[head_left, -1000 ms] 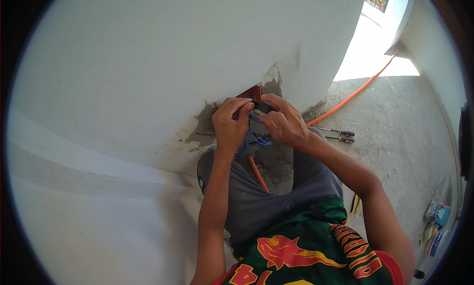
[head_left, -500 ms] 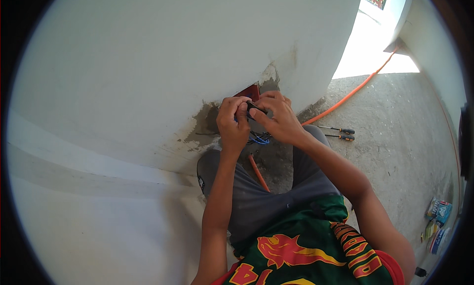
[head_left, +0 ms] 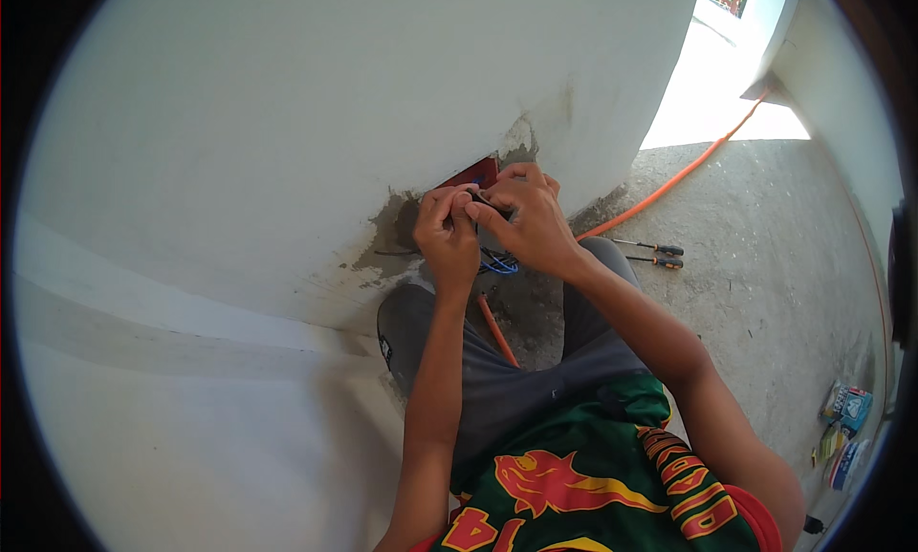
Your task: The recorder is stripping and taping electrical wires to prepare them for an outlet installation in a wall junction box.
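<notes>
In front of a red electrical box (head_left: 484, 173) set in the wall, both my hands work close together. My left hand (head_left: 448, 229) is closed, thumb against fingers, on one end of a small black piece (head_left: 491, 204) whose kind I cannot make out. With thumb and bent fingers, my right hand (head_left: 532, 217) pinches the same piece from the other side. Blue and black wires (head_left: 501, 264) hang in loops just below the hands. My fingers hide much of the box's opening and most of the black piece.
Rough grey plaster (head_left: 394, 229) surrounds the box. Two screwdrivers (head_left: 660, 256) lie on the concrete floor to the right. An orange conduit (head_left: 669, 191) runs back to the far right, and a shorter orange conduit (head_left: 497, 330) lies between my legs. Packages (head_left: 845, 409) lie at lower right.
Both hands have shifted slightly left along with the black piece. More of the red box shows above them, with a bit of blue inside it.
</notes>
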A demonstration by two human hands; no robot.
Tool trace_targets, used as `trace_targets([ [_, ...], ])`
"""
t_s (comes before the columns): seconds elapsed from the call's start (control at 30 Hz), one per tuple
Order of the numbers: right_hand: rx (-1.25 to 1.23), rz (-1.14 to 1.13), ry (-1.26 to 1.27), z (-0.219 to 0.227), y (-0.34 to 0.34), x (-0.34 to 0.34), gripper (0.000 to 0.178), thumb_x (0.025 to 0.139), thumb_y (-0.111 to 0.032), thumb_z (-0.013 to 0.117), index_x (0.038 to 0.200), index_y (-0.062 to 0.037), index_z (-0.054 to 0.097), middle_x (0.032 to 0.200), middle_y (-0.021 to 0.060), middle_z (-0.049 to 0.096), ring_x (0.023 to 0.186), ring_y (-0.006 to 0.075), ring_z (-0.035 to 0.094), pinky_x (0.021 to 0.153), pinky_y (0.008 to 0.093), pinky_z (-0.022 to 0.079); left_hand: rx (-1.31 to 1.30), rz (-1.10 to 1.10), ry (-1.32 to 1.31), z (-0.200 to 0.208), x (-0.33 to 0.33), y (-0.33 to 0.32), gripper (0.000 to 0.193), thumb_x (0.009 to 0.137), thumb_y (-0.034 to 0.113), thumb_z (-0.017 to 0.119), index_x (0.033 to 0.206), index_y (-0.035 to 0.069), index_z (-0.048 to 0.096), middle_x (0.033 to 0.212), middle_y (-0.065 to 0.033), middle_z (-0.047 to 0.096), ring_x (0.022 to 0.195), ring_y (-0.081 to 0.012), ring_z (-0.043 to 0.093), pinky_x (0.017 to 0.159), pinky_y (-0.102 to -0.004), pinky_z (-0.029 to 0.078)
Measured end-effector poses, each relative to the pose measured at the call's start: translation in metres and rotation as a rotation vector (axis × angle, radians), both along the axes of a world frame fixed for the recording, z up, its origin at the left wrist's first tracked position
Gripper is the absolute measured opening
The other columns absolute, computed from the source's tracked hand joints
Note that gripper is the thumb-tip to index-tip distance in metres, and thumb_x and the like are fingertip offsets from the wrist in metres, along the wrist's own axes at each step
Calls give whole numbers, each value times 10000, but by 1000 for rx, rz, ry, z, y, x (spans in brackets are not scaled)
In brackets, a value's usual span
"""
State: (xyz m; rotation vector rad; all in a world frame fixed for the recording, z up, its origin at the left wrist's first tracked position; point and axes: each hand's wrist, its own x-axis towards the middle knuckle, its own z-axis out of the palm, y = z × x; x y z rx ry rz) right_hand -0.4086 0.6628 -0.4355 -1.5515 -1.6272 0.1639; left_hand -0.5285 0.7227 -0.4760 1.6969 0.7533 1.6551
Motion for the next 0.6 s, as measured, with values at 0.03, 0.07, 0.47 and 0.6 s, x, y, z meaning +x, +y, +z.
trace_targets([
  [0.03, 99, 7, -3, -3, 0, -4, 239, 900, -252, 713, 815, -29, 701, 793, 47, 668, 1104, 256, 556, 968, 446, 340, -1, 45, -28, 1, 2, -2, 128, 977, 45, 617, 962, -22, 725, 907, -95, 674, 804, -192, 657, 713, -316, 521],
  [0.07, 199, 15, -6, -6, -1, -7, 218, 868, -213, 738, 763, -31, 682, 742, 42, 651, 1052, 246, 567, 929, 442, 349, -4, 46, -31, 1, 4, -4, 128, 977, 45, 617, 962, -22, 725, 907, -95, 674, 804, -192, 657, 713, -316, 521],
  [0.47, 274, -21, -362, -5, 7, 40, 96, 785, -102, 745, 824, -24, 706, 960, 36, 710, 1092, 259, 542, 944, 444, 319, -38, -214, 1, -11, -12, -5, 134, 970, 116, 694, 1000, -14, 685, 916, -58, 696, 801, -111, 602, 777, -280, 495],
  [0.6, 177, 121, -395, 13, 20, 48, 158, 788, -93, 704, 919, -4, 705, 1125, 59, 688, 1169, 276, 499, 986, 463, 312, -21, -237, -20, -22, -17, -1, 162, 905, 69, 746, 1035, 8, 671, 928, -111, 702, 856, -191, 684, 778, -333, 543],
])
